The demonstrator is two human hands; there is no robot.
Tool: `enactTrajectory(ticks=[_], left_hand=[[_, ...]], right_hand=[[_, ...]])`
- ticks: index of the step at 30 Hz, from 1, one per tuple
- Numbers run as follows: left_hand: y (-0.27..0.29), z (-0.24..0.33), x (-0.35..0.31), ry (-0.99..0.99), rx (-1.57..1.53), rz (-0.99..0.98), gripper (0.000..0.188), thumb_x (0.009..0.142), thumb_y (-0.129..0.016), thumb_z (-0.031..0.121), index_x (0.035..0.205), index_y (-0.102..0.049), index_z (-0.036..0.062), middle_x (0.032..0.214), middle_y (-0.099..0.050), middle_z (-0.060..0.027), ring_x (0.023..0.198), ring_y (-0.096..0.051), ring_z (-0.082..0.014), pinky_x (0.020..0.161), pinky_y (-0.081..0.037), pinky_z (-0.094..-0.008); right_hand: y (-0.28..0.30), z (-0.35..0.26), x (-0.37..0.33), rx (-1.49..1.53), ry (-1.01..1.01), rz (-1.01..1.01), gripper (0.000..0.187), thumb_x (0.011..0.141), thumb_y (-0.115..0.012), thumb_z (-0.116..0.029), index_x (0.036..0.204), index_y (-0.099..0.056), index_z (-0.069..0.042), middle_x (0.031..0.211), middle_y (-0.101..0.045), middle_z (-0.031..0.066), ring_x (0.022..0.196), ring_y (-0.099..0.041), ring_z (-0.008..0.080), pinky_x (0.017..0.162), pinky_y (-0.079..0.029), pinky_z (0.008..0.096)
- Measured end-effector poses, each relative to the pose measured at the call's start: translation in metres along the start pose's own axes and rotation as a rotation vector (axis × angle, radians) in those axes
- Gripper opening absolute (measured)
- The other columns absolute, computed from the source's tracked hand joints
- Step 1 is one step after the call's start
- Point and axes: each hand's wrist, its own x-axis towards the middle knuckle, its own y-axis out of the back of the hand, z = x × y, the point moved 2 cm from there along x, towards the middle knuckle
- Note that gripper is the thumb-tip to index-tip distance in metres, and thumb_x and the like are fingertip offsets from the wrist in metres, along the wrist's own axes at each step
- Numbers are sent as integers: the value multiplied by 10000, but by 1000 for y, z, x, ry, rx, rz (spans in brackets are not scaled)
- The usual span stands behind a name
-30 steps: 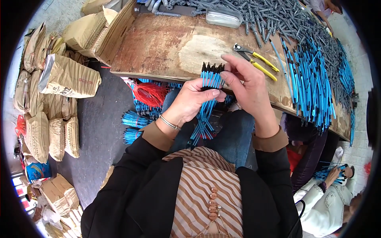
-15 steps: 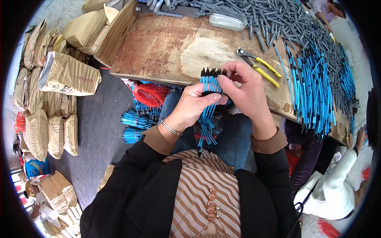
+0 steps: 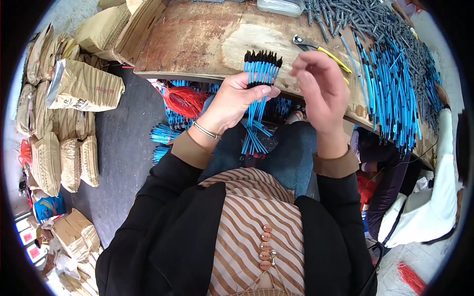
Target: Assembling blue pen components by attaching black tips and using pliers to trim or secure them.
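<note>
Above the denim lap [image 3: 294, 148], at the near edge of a wooden table [image 3: 192, 44], I have the left hand [image 3: 236, 101] closed firmly around a bundle [image 3: 260, 71] of thin blue sticks. Its thumb presses across the front and its fingers wrap behind; black tips stand up in a row above the grip, while the blue shafts cross and splay below it. To the right, just beside the bundle but apart from it, I have the right hand [image 3: 326, 91] raised, fingers loosely curled, a clear gap between them and the thumb, and I see nothing in its grasp. Behind that hand, yellow-handled pliers [image 3: 333, 58] lie on the tabletop, partly hidden. Farther right lies a heap of blue sticks [image 3: 390, 93], with grey parts [image 3: 363, 17] spread beyond. Red strings [image 3: 185, 102] hang left of the bundle, below the table's edge.
</note>
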Motion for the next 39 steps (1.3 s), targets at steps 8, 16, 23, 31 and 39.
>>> enactTrajectory(ticks=[8,16,23,31,39], left_hand=[[6,7,1,-160,193,-112,206,836,-558,-66,1011,-653,-13,943,-687,-108,838,-641,-141,776,-508,-220],[10,-7,2,-169,254,-92,194,840,-589,-38,1027,-628,-2,933,-679,-136,898,-660,-213,806,-523,-270],[6,-6,7,97,-15,69,230,849,-582,-27,1074,-627,-12,931,-686,-130,830,-661,-172,759,-524,-240],[11,3,12,208,-47,47,227,854,-590,-3,1081,-596,-9,902,-675,-152,844,-664,-230,760,-529,-288],[12,4,12,280,-72,40,233,856,-595,8,1088,-592,-9,903,-675,-162,845,-665,-234,760,-531,-294]], right_hand=[[-45,3,-110,-50,147,-817,595,857,-543,-488,1167,-552,20,1181,-575,172,1067,-557,326,930,-427,412],[14,-5,-39,-42,-5,-567,340,844,-619,-180,1100,-591,42,1063,-632,150,966,-595,278,862,-467,358],[56,48,125,-772,-121,-43,217,803,-643,-138,999,-676,-51,809,-672,55,626,-533,115,585,-439,235],[29,146,219,-1349,-195,-408,169,809,-564,-153,877,-702,-86,806,-678,89,682,-610,301,658,-502,375],[33,169,207,-1563,32,-425,163,820,-537,-159,830,-675,-73,789,-667,106,698,-612,330,657,-504,406]])
